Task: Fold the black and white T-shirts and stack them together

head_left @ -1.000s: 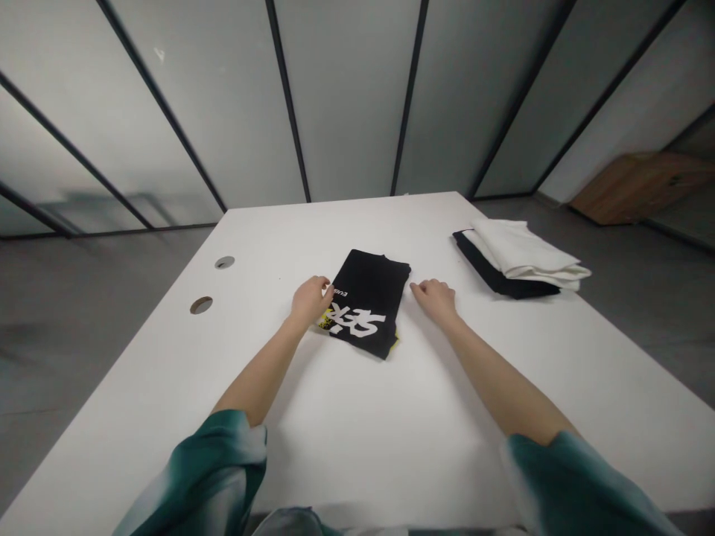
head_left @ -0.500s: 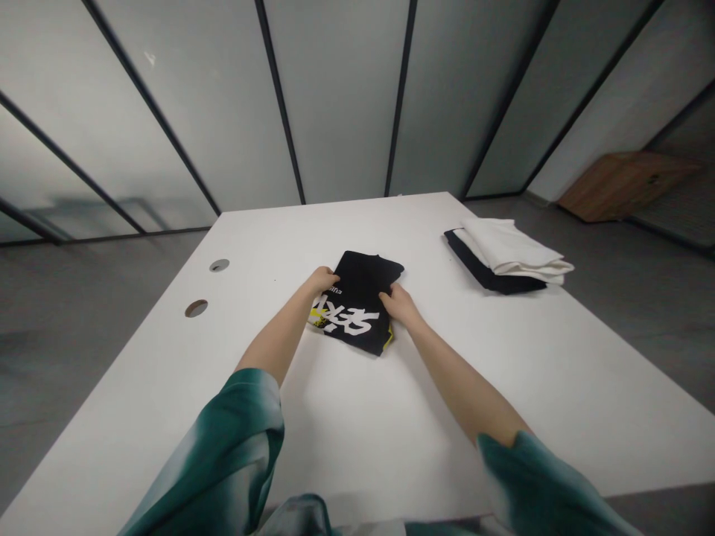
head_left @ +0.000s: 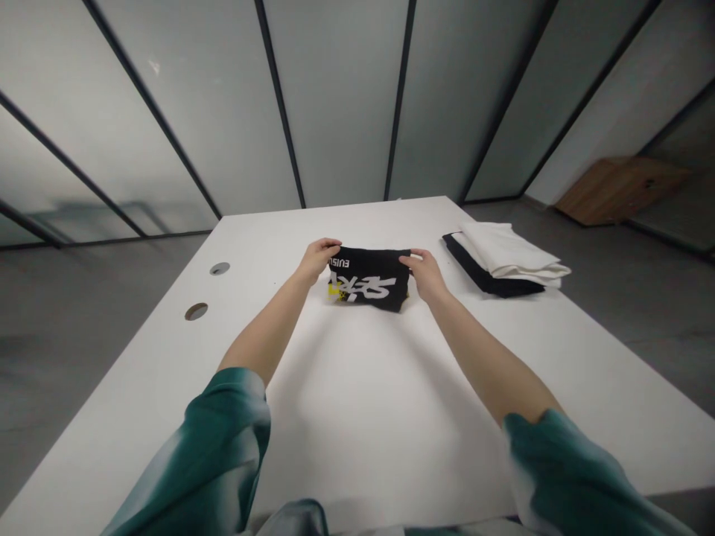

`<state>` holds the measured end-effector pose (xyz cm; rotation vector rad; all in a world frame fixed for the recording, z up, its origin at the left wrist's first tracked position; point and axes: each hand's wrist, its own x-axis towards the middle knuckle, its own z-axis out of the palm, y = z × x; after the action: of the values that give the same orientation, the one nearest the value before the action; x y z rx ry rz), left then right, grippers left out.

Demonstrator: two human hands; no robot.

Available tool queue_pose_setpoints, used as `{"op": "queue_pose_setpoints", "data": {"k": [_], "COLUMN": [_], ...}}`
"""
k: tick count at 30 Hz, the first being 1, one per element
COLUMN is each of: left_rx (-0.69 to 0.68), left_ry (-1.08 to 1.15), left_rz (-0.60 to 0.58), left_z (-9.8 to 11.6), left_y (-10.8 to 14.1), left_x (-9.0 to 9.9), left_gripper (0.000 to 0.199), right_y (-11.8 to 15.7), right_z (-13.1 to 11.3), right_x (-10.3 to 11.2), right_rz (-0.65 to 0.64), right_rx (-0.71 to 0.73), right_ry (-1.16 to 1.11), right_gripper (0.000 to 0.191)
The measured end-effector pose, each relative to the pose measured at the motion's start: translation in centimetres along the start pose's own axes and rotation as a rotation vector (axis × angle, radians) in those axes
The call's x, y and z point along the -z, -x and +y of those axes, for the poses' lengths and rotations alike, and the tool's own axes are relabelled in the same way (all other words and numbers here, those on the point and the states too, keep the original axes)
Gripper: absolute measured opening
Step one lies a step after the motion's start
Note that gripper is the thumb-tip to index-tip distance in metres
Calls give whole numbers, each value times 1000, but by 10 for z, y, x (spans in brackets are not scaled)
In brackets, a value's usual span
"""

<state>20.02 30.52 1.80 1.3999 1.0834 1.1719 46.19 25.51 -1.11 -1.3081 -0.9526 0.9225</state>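
Observation:
A folded black cloth (head_left: 372,277) with white lettering and a yellow patch is held up by its far edge, over the middle of the white table. My left hand (head_left: 319,258) pinches its upper left corner. At the upper right corner, my right hand (head_left: 423,271) grips the fabric between thumb and fingers. The lettered side faces me and hangs down toward the tabletop. Whether the lower edge touches the table I cannot tell.
The white table (head_left: 357,417) has two round holes on its left. At its right side lies a folded white cloth (head_left: 511,249) on top of a folded black cloth (head_left: 506,286). Frosted glass panels stand behind, and a wooden cabinet (head_left: 620,186) is at the far right.
Both hands have moved away from me and farther apart, to the cloth's far corners. The cloth, lying fairly flat before, is now raised at its far edge and turned straighter.

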Motion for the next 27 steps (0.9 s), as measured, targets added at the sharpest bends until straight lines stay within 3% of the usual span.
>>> {"op": "queue_pose_setpoints", "data": {"k": [3,6,8,10,14,16,18,21,24,27], "left_rx": [-169,-262,-236,-130,94,15,-111,-216,-193,-154], "left_ry": [-61,-96,-143,-233,-502,-675,-799,-882,-954,-1017], "left_rz": [24,20,6,-22,-187,-84,9,-25,-79,-96], "left_z": [23,31,20,-2,-47,-57,-56,-51,-58,-73], "left_y": [-26,-25,0,40,123,142,144,128,116,112], "left_x": [0,2,4,8,20,24,23,9,-7,-13], "left_gripper": [27,28,28,28,27,27,31,38,44,44], "right_y": [-27,-29,-10,22,83,90,81,59,51,56], "right_z": [-32,-45,-33,-7,50,59,54,38,36,51], "right_x": [-5,-4,5,21,57,66,63,43,20,9], "right_rz": [38,43,-10,-103,-308,-290,-218,-196,-297,-327], "right_rx": [81,152,166,151,58,98,189,337,496,600], "right_ry": [54,112,147,195,358,401,455,573,728,842], "right_gripper": [37,35,38,41,35,32,32,32,30,27]}}
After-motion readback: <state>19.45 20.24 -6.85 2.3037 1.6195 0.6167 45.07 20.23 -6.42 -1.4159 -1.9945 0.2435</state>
